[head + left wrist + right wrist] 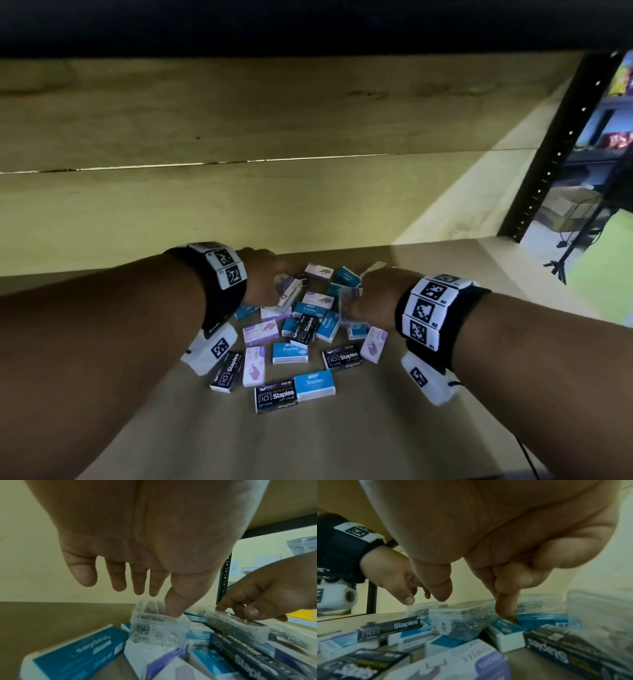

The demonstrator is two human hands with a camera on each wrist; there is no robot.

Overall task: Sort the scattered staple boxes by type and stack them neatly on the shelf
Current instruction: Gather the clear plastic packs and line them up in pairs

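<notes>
Reaching into the pile on the shelf [394,428], both hands are working at the clear plastic cases that lie on top of the cardboard boxes. The left hand [137,547] has its thumb tip pressed on the lid edge of one clear case [157,630], which sits tilted on a purple box [154,660]; its four fingers hang straight and loose behind the case, touching nothing that shows. The right hand [496,540] has its fingers curled over a second clear case [458,620]; the left wrist view shows fingertips resting along its top edge, while the right wrist view shows one finger poked down just beside it, against a blue box [505,630]. Whether the thumb has closed on the case yet, I cannot tell.

The rest lie scattered flat and overlapping near the shelf's middle: black boxes [342,357], blue ones and purple ones, none sorted yet.

The clear cases look rigid and smooth, so probably slippery, and packed with metal, so likely heavy for their size. A hinged lid might pop if lifted by its edge alone; pinching across the two long sides, thumb opposite fingers, seems safest. The cardboard boxes should be stiff, dense and matte, easy to grip by the long sides, though a hard squeeze could dent them. Lifting a top piece may shift what leans on it.
</notes>
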